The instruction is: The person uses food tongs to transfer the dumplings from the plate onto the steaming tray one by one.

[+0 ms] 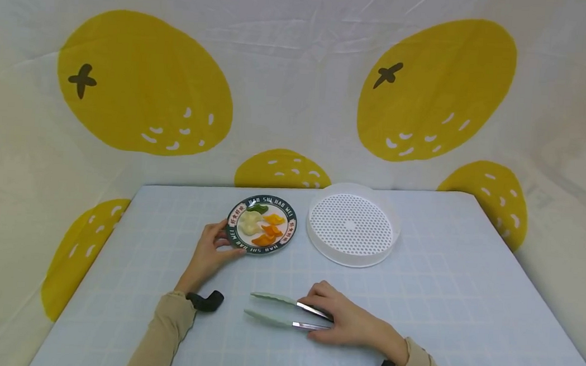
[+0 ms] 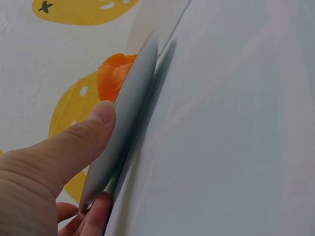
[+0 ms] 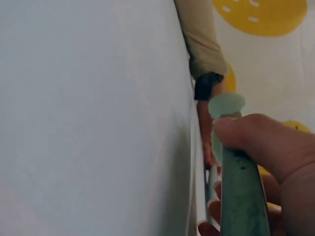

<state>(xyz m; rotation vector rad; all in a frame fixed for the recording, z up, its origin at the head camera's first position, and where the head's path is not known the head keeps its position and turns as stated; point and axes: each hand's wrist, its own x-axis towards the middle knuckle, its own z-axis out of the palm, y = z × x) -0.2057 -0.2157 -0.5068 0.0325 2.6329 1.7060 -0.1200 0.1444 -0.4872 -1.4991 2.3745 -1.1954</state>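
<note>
My left hand [image 1: 211, 254] holds a round plate [image 1: 260, 252] with a dark patterned rim by its left edge. The left wrist view shows the thumb against the rim and fingers [image 2: 98, 211] at its underside. On the plate lie orange pieces [image 1: 264, 240], pale cream ones [image 1: 249, 223] and a green one [image 1: 258, 208], shaped like dumplings. Nearer the front, my right hand [image 1: 344, 316] grips metal tongs [image 1: 313, 326] with pale green tips [image 1: 269, 318]. The tongs' arms are spread apart, with nothing between the tips, which point left.
A white round steamer tray [image 1: 351, 257] with a perforated base stands right of the plate, toward the table's back edge. The table [image 1: 467, 305] has a pale blue checked cloth. Behind it hangs a white sheet [image 1: 293, 93] printed with large yellow fruit.
</note>
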